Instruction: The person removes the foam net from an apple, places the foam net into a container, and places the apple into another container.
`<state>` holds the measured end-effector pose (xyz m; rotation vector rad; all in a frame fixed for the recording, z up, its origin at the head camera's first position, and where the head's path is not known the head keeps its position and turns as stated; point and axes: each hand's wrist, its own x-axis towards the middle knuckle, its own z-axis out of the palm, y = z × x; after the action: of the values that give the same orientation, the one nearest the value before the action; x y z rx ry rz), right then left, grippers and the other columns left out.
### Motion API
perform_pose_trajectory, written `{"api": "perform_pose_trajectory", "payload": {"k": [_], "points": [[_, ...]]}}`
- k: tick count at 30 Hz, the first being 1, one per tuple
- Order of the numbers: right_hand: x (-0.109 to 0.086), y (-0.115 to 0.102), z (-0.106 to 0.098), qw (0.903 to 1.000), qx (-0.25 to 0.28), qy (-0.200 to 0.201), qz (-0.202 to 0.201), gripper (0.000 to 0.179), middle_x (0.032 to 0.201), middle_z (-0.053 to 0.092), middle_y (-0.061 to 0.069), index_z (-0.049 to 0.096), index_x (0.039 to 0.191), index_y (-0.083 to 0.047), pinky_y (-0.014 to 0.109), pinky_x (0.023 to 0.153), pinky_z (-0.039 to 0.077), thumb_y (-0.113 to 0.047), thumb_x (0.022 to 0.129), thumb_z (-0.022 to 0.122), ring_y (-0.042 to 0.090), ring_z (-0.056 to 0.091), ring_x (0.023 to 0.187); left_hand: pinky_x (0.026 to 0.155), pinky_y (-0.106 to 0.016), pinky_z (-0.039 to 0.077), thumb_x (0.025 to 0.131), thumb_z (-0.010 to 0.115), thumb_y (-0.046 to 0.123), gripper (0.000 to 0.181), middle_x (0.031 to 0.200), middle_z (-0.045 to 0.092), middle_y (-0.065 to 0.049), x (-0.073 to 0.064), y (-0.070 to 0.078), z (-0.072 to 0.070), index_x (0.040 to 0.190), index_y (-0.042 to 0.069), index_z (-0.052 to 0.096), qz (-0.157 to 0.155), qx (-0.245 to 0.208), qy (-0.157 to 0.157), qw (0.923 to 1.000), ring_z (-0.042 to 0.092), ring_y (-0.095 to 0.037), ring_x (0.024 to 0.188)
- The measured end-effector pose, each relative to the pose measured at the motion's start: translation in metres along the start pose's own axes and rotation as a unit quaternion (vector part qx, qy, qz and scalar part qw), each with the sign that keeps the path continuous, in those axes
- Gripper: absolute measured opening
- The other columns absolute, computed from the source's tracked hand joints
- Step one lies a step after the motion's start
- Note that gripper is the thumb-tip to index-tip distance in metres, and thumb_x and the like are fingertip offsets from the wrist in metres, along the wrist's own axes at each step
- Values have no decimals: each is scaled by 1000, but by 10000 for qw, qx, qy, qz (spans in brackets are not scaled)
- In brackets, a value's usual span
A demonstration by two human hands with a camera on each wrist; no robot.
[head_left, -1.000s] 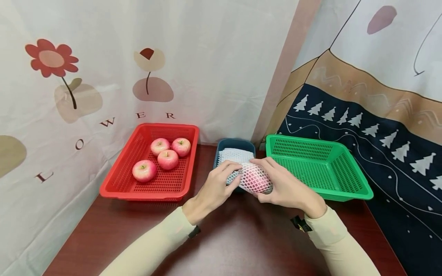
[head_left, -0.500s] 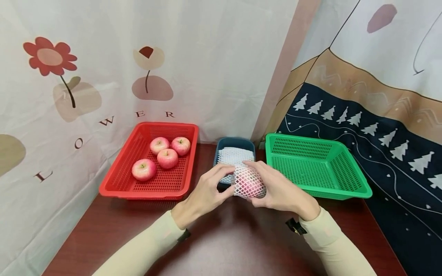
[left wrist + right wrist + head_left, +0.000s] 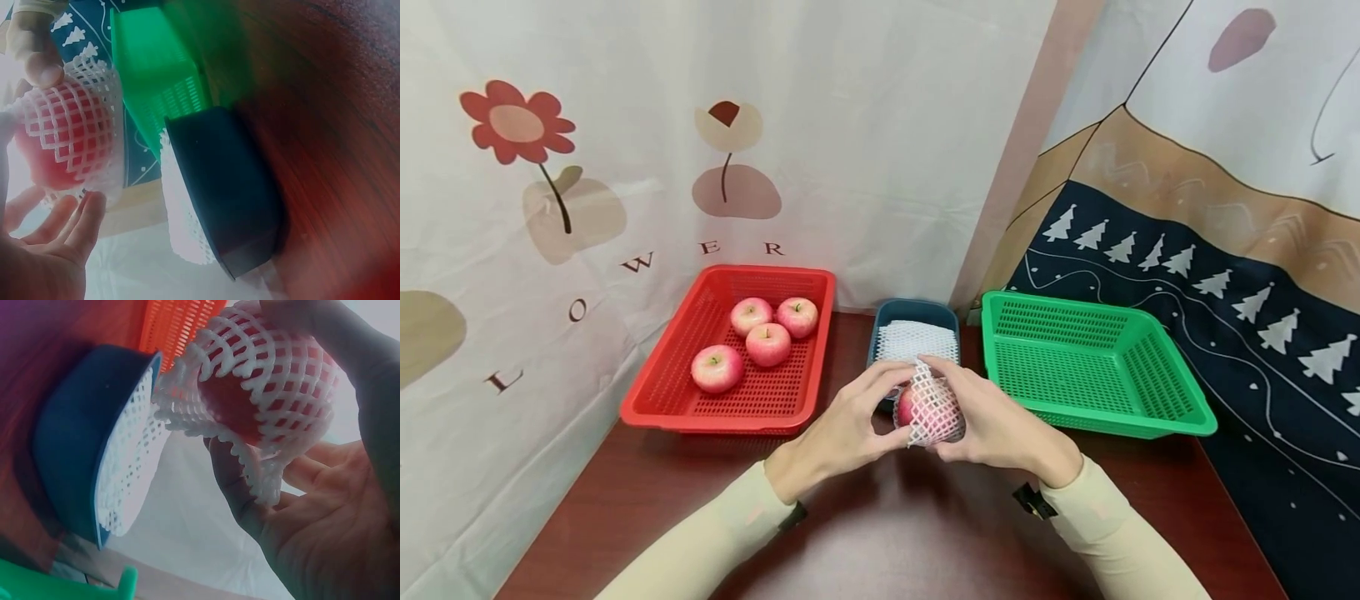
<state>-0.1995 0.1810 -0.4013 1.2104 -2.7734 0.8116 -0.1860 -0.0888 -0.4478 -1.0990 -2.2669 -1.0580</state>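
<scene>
A red apple (image 3: 904,408) sits inside a white foam net sleeve (image 3: 937,410), held up between both hands over the front of the table. Part of the apple's skin shows bare through the sleeve's open end, which faces the left hand. With curled fingers, the right hand (image 3: 1007,429) grips the sleeved apple from the right. The left hand (image 3: 838,421) pinches the sleeve's edge between fingers and thumb. In the right wrist view the sleeve's ragged rim (image 3: 247,464) hangs loose beside the apple. Just behind the hands, more white foam sleeves (image 3: 917,340) lie in a dark blue box (image 3: 919,308).
A red basket (image 3: 658,414) at the left holds several apples (image 3: 717,368). To the right stands a green basket (image 3: 1097,417) with nothing in it. Printed curtains (image 3: 865,167) hang behind the brown table (image 3: 917,542).
Both hands have drawn the apple and its sleeve toward the body and slightly left, off the blue box. The sleeve's open end has turned, so bare apple skin shows at the left.
</scene>
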Motion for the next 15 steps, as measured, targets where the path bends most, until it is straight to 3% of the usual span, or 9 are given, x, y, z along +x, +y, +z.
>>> {"api": "perform_pose_trajectory", "payload": {"k": [7, 15], "points": [[3, 0, 6, 9999, 96, 36, -134, 126, 170, 61, 12, 33, 180, -7, 49, 120, 64, -24, 81, 108, 26, 69, 146, 121, -44, 63, 90, 102, 23, 82, 162, 64, -13, -3, 1, 1, 161, 8, 62, -40, 94, -236, 9997, 69, -28, 147], [4, 1, 9, 9997, 197, 26, -120, 128, 174, 57, 12, 32, 182, -9, 49, 121, 63, -23, 81, 109, 28, 66, 151, 123, -43, 62, 90, 102, 23, 79, 163, 64, -15, -3, 1, 0, 159, 7, 65, -105, 63, -328, 9994, 67, -30, 150]]}}
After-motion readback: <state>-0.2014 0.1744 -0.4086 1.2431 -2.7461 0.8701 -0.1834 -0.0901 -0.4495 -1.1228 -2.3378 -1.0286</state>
